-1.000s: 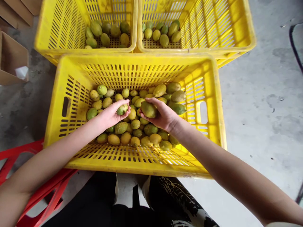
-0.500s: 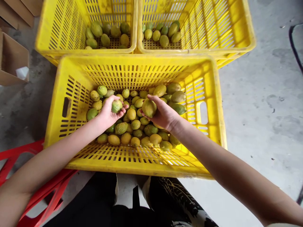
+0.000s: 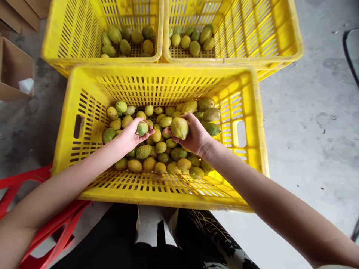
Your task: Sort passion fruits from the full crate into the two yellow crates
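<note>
A small green lemon [image 3: 142, 128] rests in my left hand [image 3: 132, 135], its fingers curled round the fruit from below. My right hand [image 3: 196, 135] grips a larger yellow-green lemon [image 3: 180, 128], the thumb over its top. Both hands are inside the near yellow crate [image 3: 162, 201], just above a layer of loose lemons [image 3: 160, 147] in yellows and greens. Longer green fruits [image 3: 212, 114] lie to the right of my right hand. Round yellowish ones [image 3: 112, 113] sit at the crate's left side.
Behind stand two more yellow crates, the left one [image 3: 103, 59] and the right one [image 3: 232, 59], each with several lemons on its floor. A red plastic stool [image 3: 63, 224] is at lower left. An opened cardboard box [image 3: 18, 71] stands on the grey floor [image 3: 303, 149].
My left hand has shifted slightly right and its lemon has turned, showing a greener side. The lemon in my right hand has rolled, with its pointed end now to the right.
</note>
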Demonstrator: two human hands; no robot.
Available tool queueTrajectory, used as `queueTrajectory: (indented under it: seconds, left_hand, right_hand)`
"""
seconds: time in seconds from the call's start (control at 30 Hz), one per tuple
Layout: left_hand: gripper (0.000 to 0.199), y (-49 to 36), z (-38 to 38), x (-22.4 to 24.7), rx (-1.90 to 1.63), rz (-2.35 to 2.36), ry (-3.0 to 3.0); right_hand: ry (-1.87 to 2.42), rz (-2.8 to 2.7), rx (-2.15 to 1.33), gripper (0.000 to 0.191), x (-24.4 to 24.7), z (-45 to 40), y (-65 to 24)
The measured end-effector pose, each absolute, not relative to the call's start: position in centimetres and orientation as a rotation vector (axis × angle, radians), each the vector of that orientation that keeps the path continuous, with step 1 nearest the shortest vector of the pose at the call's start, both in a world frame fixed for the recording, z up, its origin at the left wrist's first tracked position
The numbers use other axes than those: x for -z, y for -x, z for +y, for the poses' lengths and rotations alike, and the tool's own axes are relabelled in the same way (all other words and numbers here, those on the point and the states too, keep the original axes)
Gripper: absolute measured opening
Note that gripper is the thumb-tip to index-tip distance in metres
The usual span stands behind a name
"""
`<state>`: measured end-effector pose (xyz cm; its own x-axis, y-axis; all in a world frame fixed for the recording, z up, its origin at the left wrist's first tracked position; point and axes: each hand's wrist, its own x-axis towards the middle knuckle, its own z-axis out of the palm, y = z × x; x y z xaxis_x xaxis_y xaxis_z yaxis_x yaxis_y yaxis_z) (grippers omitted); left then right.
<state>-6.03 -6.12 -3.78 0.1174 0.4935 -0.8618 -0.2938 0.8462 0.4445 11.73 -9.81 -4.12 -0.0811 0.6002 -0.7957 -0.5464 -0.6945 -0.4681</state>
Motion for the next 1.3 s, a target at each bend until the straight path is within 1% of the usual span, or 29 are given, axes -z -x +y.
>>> queueTrajectory:
  seconds: [0.17,0.27,0.37,0.6,0.8,0.93,1.0,1.07,1.17,1.3]
  left_hand:
    - [0.019,6.1,-6.1,4.3,-0.620,1.378,-0.123]
    - [0.014,6.3,-6.1,4.8,-0.620,1.358,-0.124]
    - [0.011,6.5,-6.2,5.2,-0.629,1.331,-0.154]
    - [0.012,6.2,-6.3,5.0,-0.629,1.353,-0.099]
    - [0.007,6.0,-6.4,5.4,-0.765,1.380,-0.050]
    - [0.015,6.0,-6.5,5.3,-0.723,1.379,-0.033]
    - [0.020,6.0,-6.6,5.2,-0.690,1.367,-0.033]
    - [0.021,6.1,-6.7,5.3,-0.657,1.361,-0.052]
    - [0.017,6.2,-6.7,5.5,-0.623,1.349,-0.111]
    - [0.012,6.2,-6.8,5.8,-0.624,1.273,-0.198]
  right_hand:
    - [1.429,0.044,-1.878,0.020,3.5,-10.0,-11.2]
    - [1.441,0.041,-1.857,0.012,3.4,-10.2,-11.0]
    - [1.448,0.027,-1.843,0.008,3.5,-10.3,-10.8]
    - [1.550,0.049,-1.844,0.006,4.3,-10.7,-10.4]
    - [1.508,0.055,-1.833,0.007,4.4,-10.7,-10.4]
    - [1.390,0.108,-1.921,0.010,4.4,-10.7,-10.4]
    - [1.396,0.085,-1.926,0.006,4.5,-10.8,-10.4]
    - [1.419,0.031,-1.912,0.008,4.9,-11.0,-10.4]
    - [1.449,-0.063,-1.884,0.014,5.3,-11.2,-10.4]
    - [1.500,-0.025,-1.843,0.010,5.0,-11.1,-10.4]
